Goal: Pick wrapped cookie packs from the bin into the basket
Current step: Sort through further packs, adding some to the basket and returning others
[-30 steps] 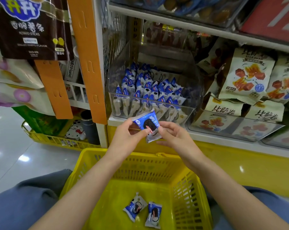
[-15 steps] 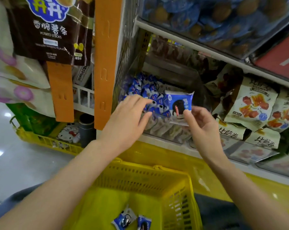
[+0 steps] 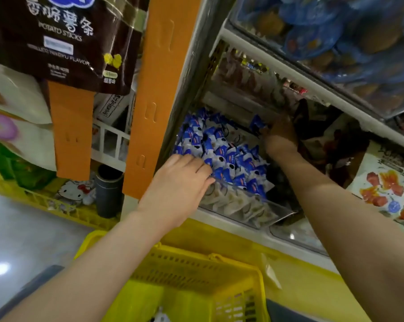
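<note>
Two hands dig in the bin (image 3: pixel 254 214), basket (image 3: pixel 196 259) just below for short drops: left hand (image 3: pixel 180 182) lies flat-fingered on packs (image 3: pixel 219 149), right hand (image 3: pixel 280 135) is shadowed, its grip unclear.

right hand (image 3: pixel 281 135): in deep shadow, grip unclear
basket (image 3: pixel 196 273): lower part cut off by bottom edge
pack in basket (image 3: pixel 160 318): only a sliver shows

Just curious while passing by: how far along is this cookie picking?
Early, it seems. At least one pack shows in the yellow basket. The left hand rests on packs at the front of the bin; the right hand reaches its back, grip too dark to judge. Many remain.
</note>
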A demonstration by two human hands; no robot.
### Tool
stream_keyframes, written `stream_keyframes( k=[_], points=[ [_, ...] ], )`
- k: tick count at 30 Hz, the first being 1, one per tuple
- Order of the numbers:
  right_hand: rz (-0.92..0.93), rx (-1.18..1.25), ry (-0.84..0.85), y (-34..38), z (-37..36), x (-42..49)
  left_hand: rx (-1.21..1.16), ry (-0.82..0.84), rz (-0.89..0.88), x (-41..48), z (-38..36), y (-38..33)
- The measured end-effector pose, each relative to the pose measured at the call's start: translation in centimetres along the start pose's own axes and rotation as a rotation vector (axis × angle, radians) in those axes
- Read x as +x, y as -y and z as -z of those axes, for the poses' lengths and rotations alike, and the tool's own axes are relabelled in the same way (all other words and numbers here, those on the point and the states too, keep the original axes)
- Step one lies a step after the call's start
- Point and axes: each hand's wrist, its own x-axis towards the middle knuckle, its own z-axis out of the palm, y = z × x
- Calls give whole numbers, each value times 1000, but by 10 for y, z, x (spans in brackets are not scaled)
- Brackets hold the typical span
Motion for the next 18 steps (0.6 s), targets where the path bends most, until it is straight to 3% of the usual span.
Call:
stream_keyframes(
  k=[3,10,18],
  points=[
    [-114,51,56,6,-15,10,-13,-28,-11,1,-2,2],
    [-156,364,73,6,-30,27,4,-73,-19,1,-7,3],
    [-51,520,39,4,-35,26,19,-113,-20,0,-9,1]
  ],
)
